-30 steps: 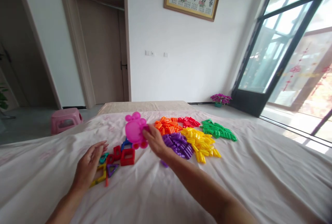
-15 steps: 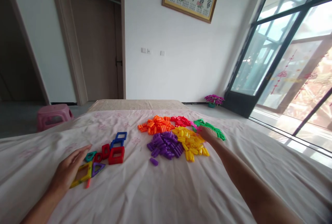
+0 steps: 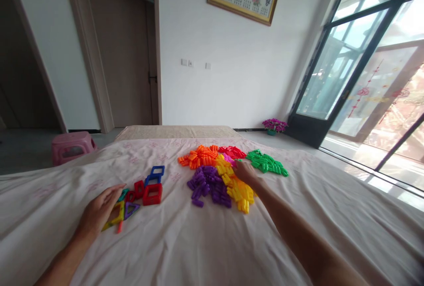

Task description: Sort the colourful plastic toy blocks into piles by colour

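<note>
My left hand (image 3: 99,211) rests at the left with its fingers stretched out, beside a yellow frame tile (image 3: 116,214), a purple triangle (image 3: 131,209), red square tiles (image 3: 153,194) and blue square tiles (image 3: 156,172). My right hand (image 3: 245,172) reaches into the middle of colored pieces, its fingers bent and partly hidden at the pink pieces (image 3: 228,159). Under and before it spreads the yellow pile (image 3: 239,192). Purple pieces (image 3: 209,185) lie to its left, orange (image 3: 200,156) and red (image 3: 232,151) ones behind, green (image 3: 266,162) to the right.
A light patterned cloth (image 3: 185,242) covers the surface. Beyond it at the left stands a pink stool (image 3: 73,147). A potted plant with purple flowers (image 3: 274,125) is on the floor near the glass door (image 3: 344,74).
My right hand has moved left, away from the green pieces. Pink and yellow pieces have shifted left too, and a gap now shows beside the green pile. My left hand stays by the tiles.
</note>
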### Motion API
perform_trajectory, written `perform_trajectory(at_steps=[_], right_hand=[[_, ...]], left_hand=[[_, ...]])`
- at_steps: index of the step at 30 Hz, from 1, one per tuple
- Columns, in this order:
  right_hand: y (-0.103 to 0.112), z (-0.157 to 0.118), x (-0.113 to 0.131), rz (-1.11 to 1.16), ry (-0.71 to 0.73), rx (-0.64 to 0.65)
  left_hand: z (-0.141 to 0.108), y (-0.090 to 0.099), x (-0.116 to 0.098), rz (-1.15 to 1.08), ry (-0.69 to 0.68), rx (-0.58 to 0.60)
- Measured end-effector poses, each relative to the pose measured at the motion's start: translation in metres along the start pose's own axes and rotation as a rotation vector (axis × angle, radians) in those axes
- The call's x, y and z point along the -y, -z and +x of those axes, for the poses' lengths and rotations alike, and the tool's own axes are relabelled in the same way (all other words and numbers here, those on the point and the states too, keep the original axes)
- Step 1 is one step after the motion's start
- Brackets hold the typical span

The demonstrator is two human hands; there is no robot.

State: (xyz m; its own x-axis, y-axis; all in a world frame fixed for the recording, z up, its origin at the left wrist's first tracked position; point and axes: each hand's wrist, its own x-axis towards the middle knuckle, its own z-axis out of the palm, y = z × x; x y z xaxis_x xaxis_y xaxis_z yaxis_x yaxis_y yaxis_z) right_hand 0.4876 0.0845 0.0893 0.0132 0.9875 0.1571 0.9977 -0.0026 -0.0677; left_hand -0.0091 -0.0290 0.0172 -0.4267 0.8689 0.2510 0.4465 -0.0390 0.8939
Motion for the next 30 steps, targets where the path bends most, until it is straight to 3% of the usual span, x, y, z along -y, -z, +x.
perform_trajectory(at_steps=[3,6,10,14,18,20,23,27,30], right_hand=[[-0.002,-0.016,0.037,0.017,0.069,0.010],[-0.003,-0.033,0.081,0.032,0.144,0.015],[-0.003,-0.053,0.147,0.076,0.246,0.032],[0.002,-0.070,0.207,0.142,0.345,0.051],[0.017,-0.080,0.235,0.239,0.446,0.050],[0.028,-0.078,0.225,0.265,0.429,0.058],[0.046,-0.064,0.174,0.226,0.297,0.019],[0.060,-0.040,0.058,0.039,-0.010,-0.078],[0.055,-0.037,-0.030,-0.110,-0.258,-0.075]], left_hand=[[-0.001,0.000,0.003,0.088,0.007,0.052],[-0.007,-0.002,-0.003,0.246,-0.151,0.000],[-0.024,-0.012,-0.025,0.361,-0.425,-0.028],[-0.047,-0.029,-0.052,0.458,-0.567,-0.025],[-0.070,-0.040,-0.077,0.527,-0.699,0.028],[-0.084,-0.044,-0.090,0.552,-0.797,0.069],[-0.108,-0.055,-0.107,0.601,-0.902,0.241],[-0.134,-0.074,-0.112,0.578,-0.966,0.437],[-0.139,-0.083,-0.110,0.571,-0.956,0.486]])
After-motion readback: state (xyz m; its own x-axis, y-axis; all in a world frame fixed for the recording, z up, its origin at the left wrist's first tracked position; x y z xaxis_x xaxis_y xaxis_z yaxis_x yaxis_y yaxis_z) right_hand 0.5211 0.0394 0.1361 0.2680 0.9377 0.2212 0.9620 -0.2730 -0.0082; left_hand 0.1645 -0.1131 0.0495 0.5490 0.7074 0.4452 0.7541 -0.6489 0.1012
